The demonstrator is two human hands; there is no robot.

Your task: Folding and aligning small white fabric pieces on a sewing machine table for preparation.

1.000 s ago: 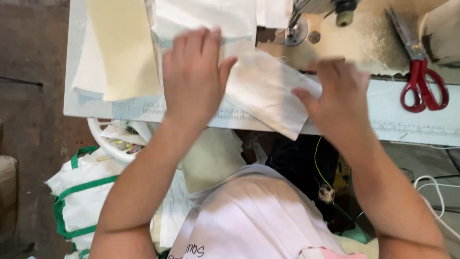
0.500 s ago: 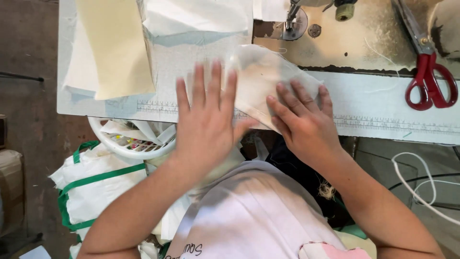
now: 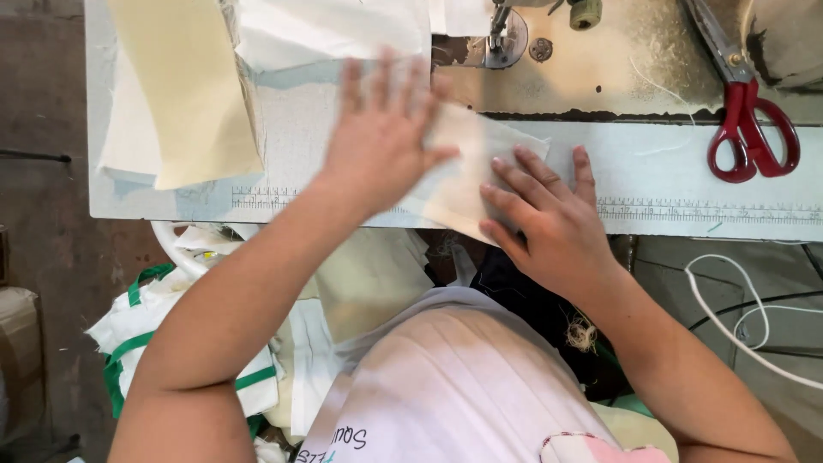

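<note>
Both hands lie flat, fingers spread and gripping nothing, on a small cream piece of cloth (image 3: 459, 171) at the front of the sewing surface (image 3: 686, 184). The left hand (image 3: 381, 141) presses its upper left part and the right hand (image 3: 549, 219) its lower right corner, where the cloth hangs a little over the edge with the printed ruler strip (image 3: 703, 210). The cloth lies just in front of the presser foot (image 3: 497, 39) of the sewing machine but is not under it, so by the look of it the piece is smoothed and laid out while the stitching is not yet begun. A stack of cream fabric (image 3: 184, 86) waits at the left, red-handled scissors (image 3: 750, 129) lie well apart at the right, and white and green cloth (image 3: 129, 343) sits heaped below the surface.
</note>
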